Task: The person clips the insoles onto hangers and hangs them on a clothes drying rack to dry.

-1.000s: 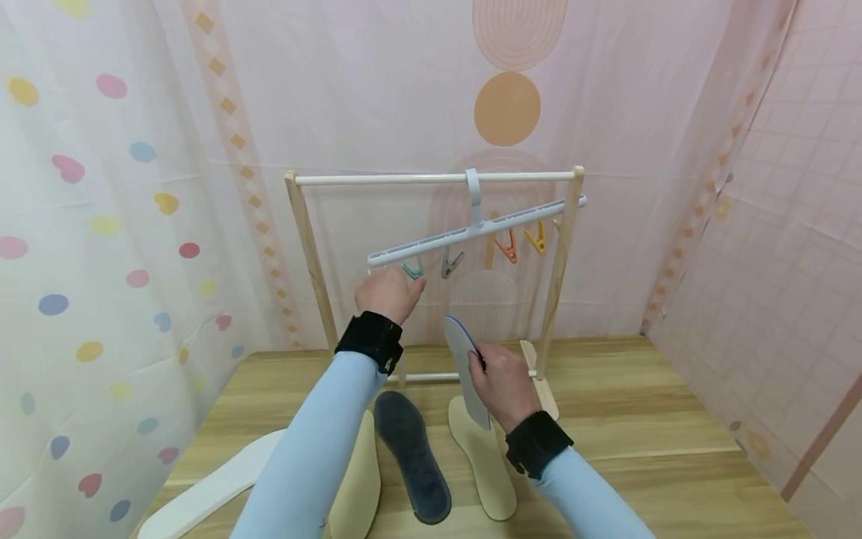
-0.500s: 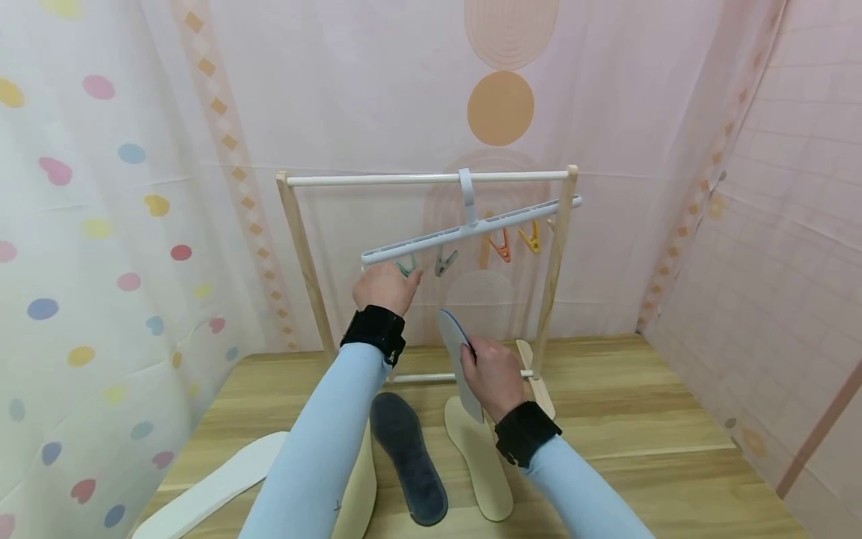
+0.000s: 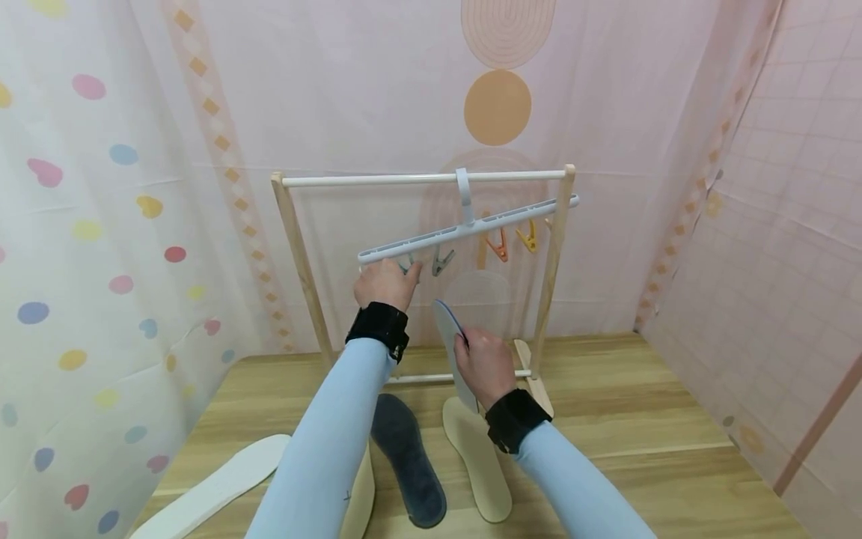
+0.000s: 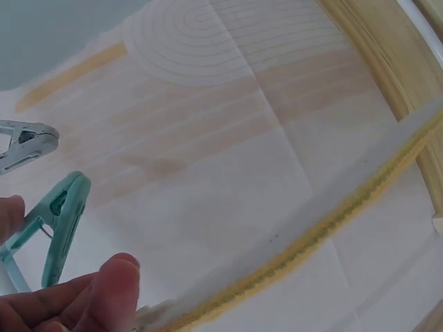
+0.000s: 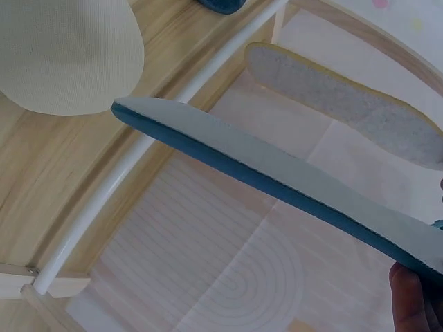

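One right hand [image 3: 486, 365] curls firmly round a blue-edged insole [image 5: 277, 162], probably keeping its top free, while whether the left hand [image 3: 385, 284] pinches the green clip [image 4: 66, 218] I cannot tell.

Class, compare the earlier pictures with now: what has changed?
The right hand has raised its grey insole slightly, toward the hanger; the left hand has edged up beside the teal clip. Nothing was visibly let go. The rack and dark insole stayed put.

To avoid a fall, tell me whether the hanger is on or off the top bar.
On: the hanger has its hook over the top bar.
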### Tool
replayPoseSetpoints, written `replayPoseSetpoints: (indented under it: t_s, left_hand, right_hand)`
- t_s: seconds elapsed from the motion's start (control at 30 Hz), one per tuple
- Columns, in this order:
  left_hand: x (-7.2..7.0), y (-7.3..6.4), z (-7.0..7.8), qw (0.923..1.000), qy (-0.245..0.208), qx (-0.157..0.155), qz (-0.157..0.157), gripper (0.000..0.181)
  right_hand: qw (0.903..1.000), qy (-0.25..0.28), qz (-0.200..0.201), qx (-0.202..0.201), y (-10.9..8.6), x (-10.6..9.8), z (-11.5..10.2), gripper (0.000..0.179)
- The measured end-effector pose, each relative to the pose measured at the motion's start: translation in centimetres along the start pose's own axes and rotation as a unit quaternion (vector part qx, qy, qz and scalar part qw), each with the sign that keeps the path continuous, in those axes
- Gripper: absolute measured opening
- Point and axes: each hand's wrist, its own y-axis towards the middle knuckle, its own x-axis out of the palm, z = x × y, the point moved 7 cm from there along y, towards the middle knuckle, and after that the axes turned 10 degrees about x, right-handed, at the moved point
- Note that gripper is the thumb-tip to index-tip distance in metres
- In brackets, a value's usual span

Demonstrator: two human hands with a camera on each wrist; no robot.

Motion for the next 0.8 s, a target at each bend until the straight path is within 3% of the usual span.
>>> replayPoseSetpoints:
  t_s: [0.37, 0.8]
  left_hand:
    - [-0.2, 0.2, -0.1, 0.999, -0.028, -0.011, 0.034, 0.061]
    - [-1.7, -0.2, -0.3, 0.9988, -0.028, -0.004, 0.04, 0.061]
  right_hand:
    - [0.9999, -0.014, -0.002, 0.005, 0.3, 0.5, 0.0, 0.01]
    - [0.9993, -0.038, -0.007, 0.0, 0.7, 1.8, -0.7, 0.009]
